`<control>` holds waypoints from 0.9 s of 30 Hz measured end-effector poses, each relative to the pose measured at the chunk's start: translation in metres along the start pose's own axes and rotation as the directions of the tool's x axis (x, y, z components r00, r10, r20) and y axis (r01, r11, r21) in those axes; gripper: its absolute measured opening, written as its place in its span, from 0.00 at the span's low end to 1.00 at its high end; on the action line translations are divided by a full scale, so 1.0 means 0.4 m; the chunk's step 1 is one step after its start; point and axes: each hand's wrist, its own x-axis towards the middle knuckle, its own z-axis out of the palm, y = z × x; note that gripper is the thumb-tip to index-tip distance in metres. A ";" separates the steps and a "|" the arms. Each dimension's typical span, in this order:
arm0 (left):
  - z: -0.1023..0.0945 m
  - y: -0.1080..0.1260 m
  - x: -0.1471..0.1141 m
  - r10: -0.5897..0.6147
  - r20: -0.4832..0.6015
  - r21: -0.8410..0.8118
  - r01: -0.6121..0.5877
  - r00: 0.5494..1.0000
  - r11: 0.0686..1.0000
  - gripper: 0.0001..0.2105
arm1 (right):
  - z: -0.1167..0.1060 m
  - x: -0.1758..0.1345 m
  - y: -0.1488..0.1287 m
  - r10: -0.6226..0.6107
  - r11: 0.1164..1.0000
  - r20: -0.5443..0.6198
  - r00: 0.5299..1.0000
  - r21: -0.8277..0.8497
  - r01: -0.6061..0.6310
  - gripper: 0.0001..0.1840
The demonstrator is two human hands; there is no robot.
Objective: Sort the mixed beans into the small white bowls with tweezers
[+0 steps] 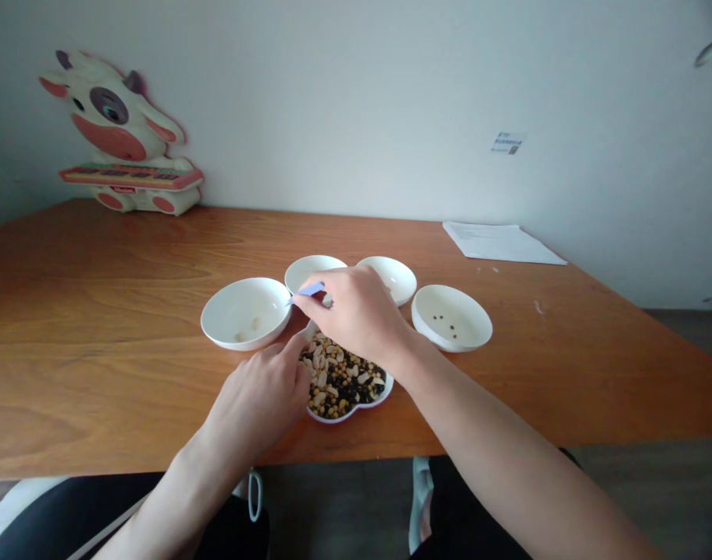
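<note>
Wooden tabletop [111,350] up front, where the left hand [268,385] touches a scalloped tray [334,421] of peanuts [322,362]; its grip I can't make out. Above, the right hand [359,307] pinches a lavender tool [311,290], probably tweezers, light and springy I'd judge, best held mid-length, near the leftmost white bowl [231,307]. Beyond sits a cow keyboard toy [114,144].

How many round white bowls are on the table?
4, in an arc: a left bowl, a back-left bowl, a back-right bowl and a right bowl. The right hand partly hides the two back ones.
</note>
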 end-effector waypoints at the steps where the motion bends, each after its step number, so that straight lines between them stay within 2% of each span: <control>1: 0.000 0.000 0.001 0.001 0.003 0.009 -0.001 1.000 1.000 0.19 | -0.014 -0.011 0.003 0.014 1.000 -0.013 1.000 0.010 -0.014 0.11; 3: 0.001 0.000 0.002 -0.001 0.011 0.029 0.000 1.000 1.000 0.19 | -0.041 -0.034 0.010 0.042 0.999 -0.026 0.999 0.021 -0.042 0.10; 7: 0.004 -0.001 0.002 -0.016 0.038 0.058 0.014 0.999 0.998 0.17 | -0.084 -0.083 0.035 0.104 0.995 0.017 0.994 -0.008 -0.104 0.08; 13: 0.006 -0.008 0.007 0.007 0.058 0.028 -0.009 0.998 1.000 0.14 | -0.110 -0.123 0.063 0.046 0.995 0.236 0.971 0.077 -0.066 0.05; 16: 0.005 -0.010 0.009 0.012 0.091 0.021 -0.014 0.996 1.000 0.13 | -0.100 -0.120 0.059 -0.032 0.987 0.364 0.931 0.161 -0.029 0.05; 19: 0.003 -0.008 0.009 0.005 0.116 0.026 -0.008 0.993 1.000 0.11 | -0.084 -0.110 0.054 -0.071 0.984 0.460 0.885 0.178 -0.013 0.07; 21: 0.002 -0.007 0.009 0.004 0.125 0.028 -0.008 0.992 1.000 0.12 | -0.074 -0.105 0.057 -0.064 0.990 0.465 0.883 0.143 -0.004 0.08; 27: 0.000 -0.006 0.012 -0.009 0.134 0.023 0.006 0.991 1.000 0.12 | -0.079 -0.117 0.079 -0.002 0.999 0.308 0.951 0.044 -0.012 0.08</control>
